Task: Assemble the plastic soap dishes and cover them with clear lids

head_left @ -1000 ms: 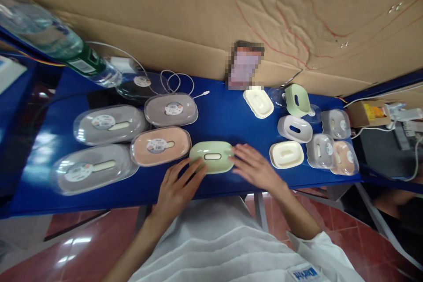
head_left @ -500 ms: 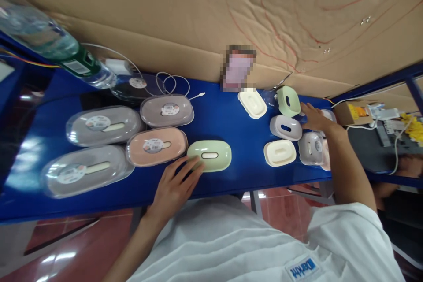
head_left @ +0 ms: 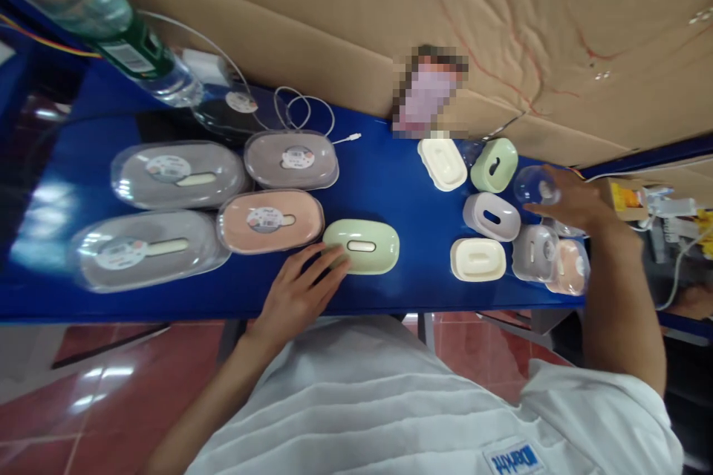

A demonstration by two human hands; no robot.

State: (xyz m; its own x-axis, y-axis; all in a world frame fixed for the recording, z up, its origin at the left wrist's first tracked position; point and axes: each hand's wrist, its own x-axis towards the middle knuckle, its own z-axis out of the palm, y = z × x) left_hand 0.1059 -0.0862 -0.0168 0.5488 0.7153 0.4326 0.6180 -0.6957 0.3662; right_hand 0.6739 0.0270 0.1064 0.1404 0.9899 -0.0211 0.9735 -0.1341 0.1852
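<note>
My left hand (head_left: 304,286) lies with its fingers stretched out, the tips resting on the near left edge of a light green oval box (head_left: 379,246) with a white slot piece on top. At the right, my right hand (head_left: 576,197) has its thumb and fingers around a clear plastic cover (head_left: 535,184); part of the grip is hidden behind the hand. Close to it stand a green slotted box (head_left: 495,163) and a pale lilac slotted box (head_left: 483,209). A grey covered box (head_left: 532,252) and a pink covered box (head_left: 569,269) sit just below the right hand.
Several grey boxes with clear covers (head_left: 178,174) and a pink covered box (head_left: 272,219) are at left. Two cream pieces (head_left: 443,162) lie right of the middle. A water bottle (head_left: 128,44), white cable (head_left: 304,100) and blurred-out phone-like object (head_left: 426,96) are along the cardboard wall.
My right hand now shows the clear cover in its grip, slightly away from the green slotted box. My left hand stays on the green oval box. The whole view has shifted a little.
</note>
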